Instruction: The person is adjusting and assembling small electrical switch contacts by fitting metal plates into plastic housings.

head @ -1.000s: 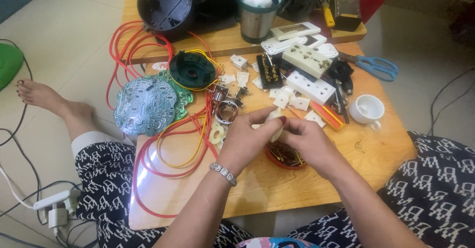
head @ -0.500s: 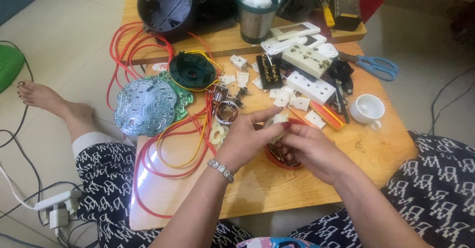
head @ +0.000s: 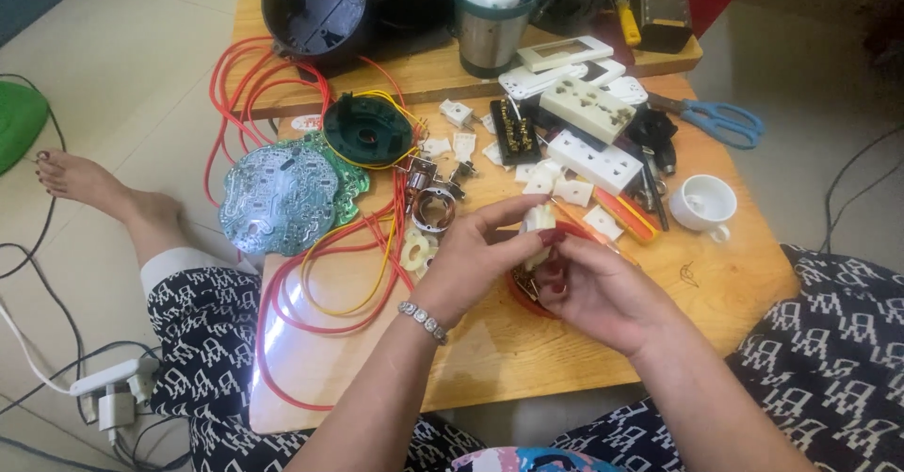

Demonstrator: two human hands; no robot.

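Left hand [head: 471, 256]: fingers pinch small white plastic part [head: 539, 220]
Right hand [head: 598, 288]: grips same part from below
Table [head: 565, 359]: wooden, low
Near left: green circuit board [head: 278, 194], red wires [head: 311, 284]
Far right: blue scissors [head: 720, 119], white cup [head: 704, 204]

Pale tiled floor [head: 141, 20] under a low wooden table [head: 734, 274] — daylight glares off its near corner.

Colours around the hands

Cream plastic part [head: 539, 220] between the fingers; red wires [head: 282, 303] and green circuit board [head: 282, 194] left of the left hand [head: 471, 256]; blue-handled scissors [head: 720, 119] beyond the right hand [head: 598, 288].
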